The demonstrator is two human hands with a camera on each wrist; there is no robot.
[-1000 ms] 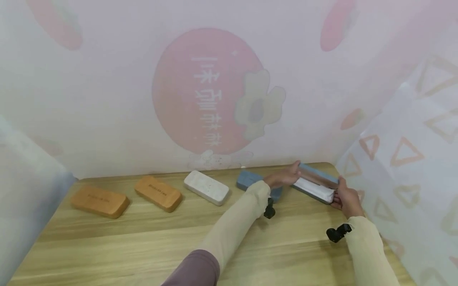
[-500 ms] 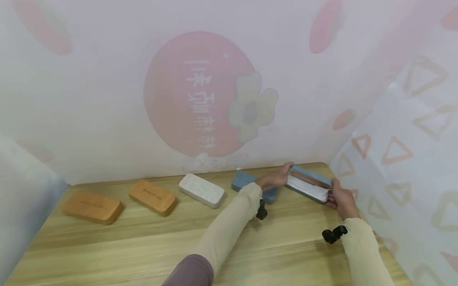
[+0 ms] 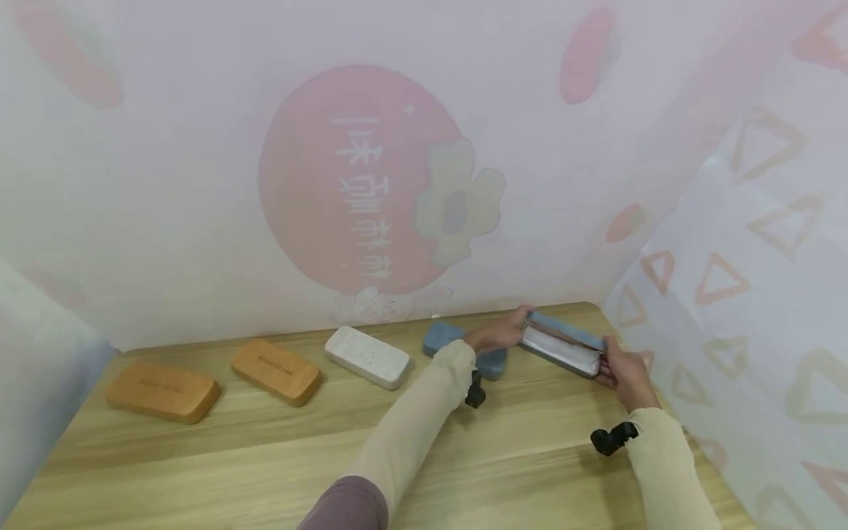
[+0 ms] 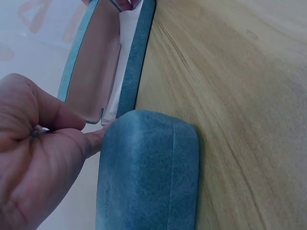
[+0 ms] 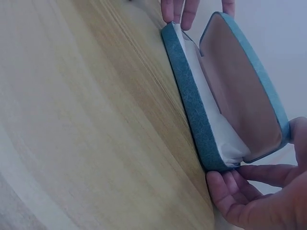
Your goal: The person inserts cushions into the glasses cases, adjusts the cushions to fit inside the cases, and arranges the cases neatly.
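A blue glasses case [image 3: 559, 355] stands with its lid raised at the back right of the table, its brown lining and a white wrapping [image 5: 225, 136] inside showing. My left hand [image 3: 498, 333] grips its left end; in the left wrist view the thumb lies by the lid's corner. At the other end my right hand [image 3: 628, 374] holds it, with fingertips at the base and the thumb against the lid in the right wrist view. A second blue glasses case [image 4: 148, 172], closed, lies just left of it, partly hidden behind my left hand and sleeve in the head view.
Further left along the table [image 3: 265, 456] lie a white speckled case [image 3: 368, 358] and two orange cases, the nearer orange case [image 3: 275, 372] and the far-left orange case [image 3: 163, 391]. A printed back wall [image 3: 199, 221] and a right side wall [image 3: 748, 353] border the table.
The head view has turned slightly, so everything sits further left and a little lower. Both hands keep hold of the raised-lid case, and less of its brown lining shows.
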